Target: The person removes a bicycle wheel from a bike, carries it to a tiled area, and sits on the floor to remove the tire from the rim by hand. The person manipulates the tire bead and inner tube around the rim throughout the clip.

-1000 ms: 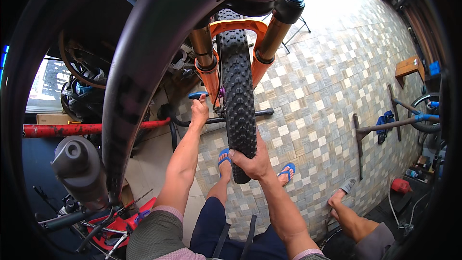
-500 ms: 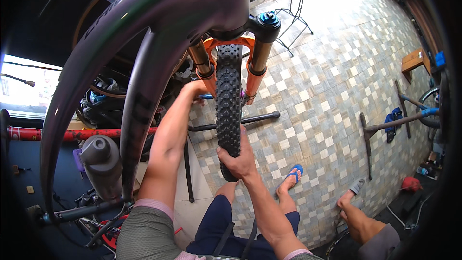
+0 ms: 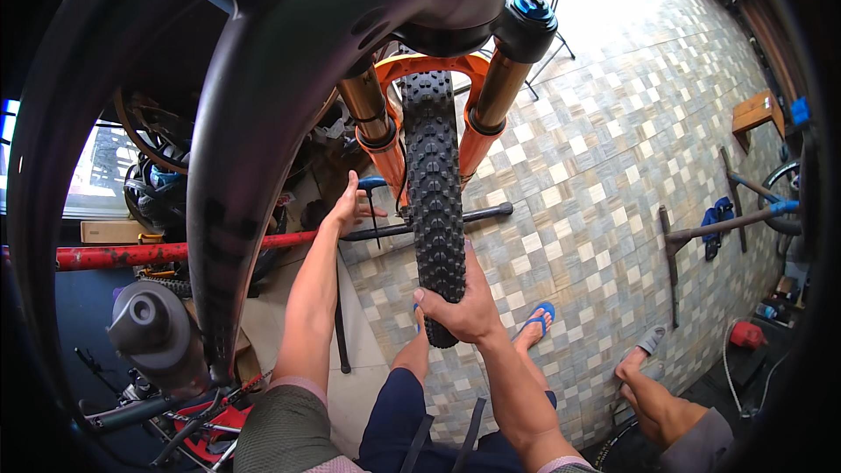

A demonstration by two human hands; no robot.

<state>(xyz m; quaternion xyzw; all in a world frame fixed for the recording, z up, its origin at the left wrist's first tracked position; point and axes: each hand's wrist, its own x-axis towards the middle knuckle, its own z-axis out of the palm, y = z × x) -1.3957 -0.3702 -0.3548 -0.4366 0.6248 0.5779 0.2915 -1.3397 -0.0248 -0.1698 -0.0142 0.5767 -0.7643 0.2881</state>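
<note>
A knobby bicycle tire [image 3: 435,175] on the front wheel hangs between the legs of an orange suspension fork [image 3: 377,162]. My right hand [image 3: 467,311] grips the tire at its near end, thumb on the left side and fingers around the right. Beside the left fork leg, my left hand [image 3: 350,206] is open with its fingers spread. Right next to it is a tool with a blue handle [image 3: 373,182] and a thin dark shaft, near the lower fork leg; its far end is hidden. I cannot tell whether my fingertips touch it.
The dark bicycle frame [image 3: 236,149] looms above on the left, with a grey bottle [image 3: 158,333] below it. A red bar [image 3: 166,254] and a black stand leg [image 3: 482,215] run near the wheel. Another person's leg [image 3: 657,394] and a metal stand [image 3: 701,228] are at right.
My left hand has opened and come away from the fork's left side, baring the blue-handled tool. The bicycle looks nearer and shifted in view. My right hand keeps its grip on the tire.
</note>
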